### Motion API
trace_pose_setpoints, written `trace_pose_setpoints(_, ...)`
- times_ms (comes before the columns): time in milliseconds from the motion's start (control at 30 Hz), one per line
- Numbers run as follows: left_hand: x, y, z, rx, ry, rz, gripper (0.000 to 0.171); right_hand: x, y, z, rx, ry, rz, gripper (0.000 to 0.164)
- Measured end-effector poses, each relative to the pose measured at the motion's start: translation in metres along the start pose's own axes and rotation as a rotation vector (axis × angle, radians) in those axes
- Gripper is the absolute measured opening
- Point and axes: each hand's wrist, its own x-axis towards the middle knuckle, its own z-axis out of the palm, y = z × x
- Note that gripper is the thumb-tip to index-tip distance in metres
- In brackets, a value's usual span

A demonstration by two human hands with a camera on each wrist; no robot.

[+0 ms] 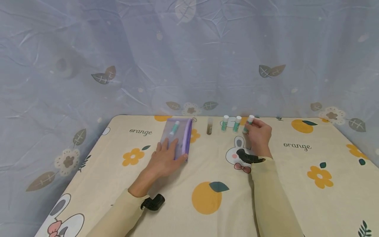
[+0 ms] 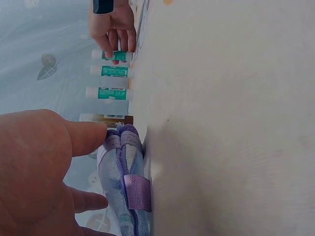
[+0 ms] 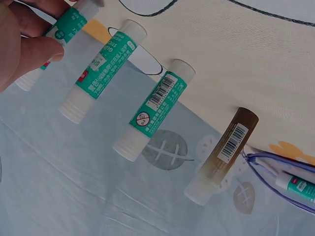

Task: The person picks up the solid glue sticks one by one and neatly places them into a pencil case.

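My left hand (image 1: pixel 164 160) lies with its fingers spread on a purple-edged mesh zip pouch (image 1: pixel 187 140), the thumb at the pouch's near right corner. A green-and-white glue stick (image 1: pixel 174 127) lies within the pouch's outline; in the right wrist view it appears between two purple edges. At the right end of a row, my right hand (image 1: pixel 260 133) pinches another green glue stick (image 3: pixel 71 24) between thumb and fingers; it stands upright, slightly tilted. Beside it stand two more green glue sticks, a nearer one (image 3: pixel 103 71) and a farther one (image 3: pixel 156 108).
A brown glue stick (image 1: pixel 209 127) with a clear cap stands between the pouch and the green ones. The table's cream cloth (image 1: pixel 165 210) carries printed oranges, flowers and rabbits. A grey-blue curtain (image 1: pixel 189 59) hangs behind the table's back edge. Each wrist wears a black camera.
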Motion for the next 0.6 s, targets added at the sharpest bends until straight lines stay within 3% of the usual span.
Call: trace_pose_setpoints(600,0.0008,-0.0037,0.0022,-0.003,0.012,0.012,0.081,-0.0032,-0.0024,-0.0022,-0.018,0.038,-0.047,0.046)
